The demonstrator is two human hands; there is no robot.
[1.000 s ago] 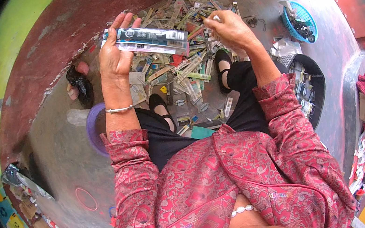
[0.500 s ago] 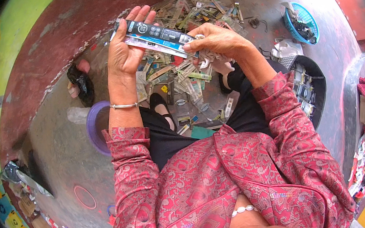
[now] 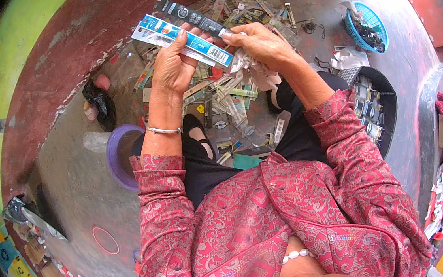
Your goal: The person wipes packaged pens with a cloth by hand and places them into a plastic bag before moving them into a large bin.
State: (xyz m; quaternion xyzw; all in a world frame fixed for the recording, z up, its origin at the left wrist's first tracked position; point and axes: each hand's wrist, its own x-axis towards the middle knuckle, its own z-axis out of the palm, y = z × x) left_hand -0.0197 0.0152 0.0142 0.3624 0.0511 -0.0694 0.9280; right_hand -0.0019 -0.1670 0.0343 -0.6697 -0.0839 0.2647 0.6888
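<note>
My left hand [image 3: 170,70] grips long, narrow blue-and-white packages [image 3: 190,41], its thumb pressed across their printed face. Beneath the blue one shows the edge of a whitish one. A similar black package [image 3: 186,15] is pinched at its near right end by my right hand [image 3: 264,45]; its far end fans out beyond the blue ones. Crumpled whitish cloth or tissue [image 3: 256,71] hangs below my right hand, tucked in its lower fingers. My left fingertips reach behind the black package; whether they touch it I cannot tell.
Many flat narrow packages [image 3: 233,102] lie heaped on the floor past my knees. A purple basin [image 3: 112,160] stands left of my legs, a black tub [image 3: 392,113] of packages to the right. Farther off are a blue basket [image 3: 366,16] and a black plastic bag [image 3: 103,104].
The black package, earlier lying over the blue and white ones in my left hand, is now drawn apart from them in my right hand. My left hand has moved a little right.
</note>
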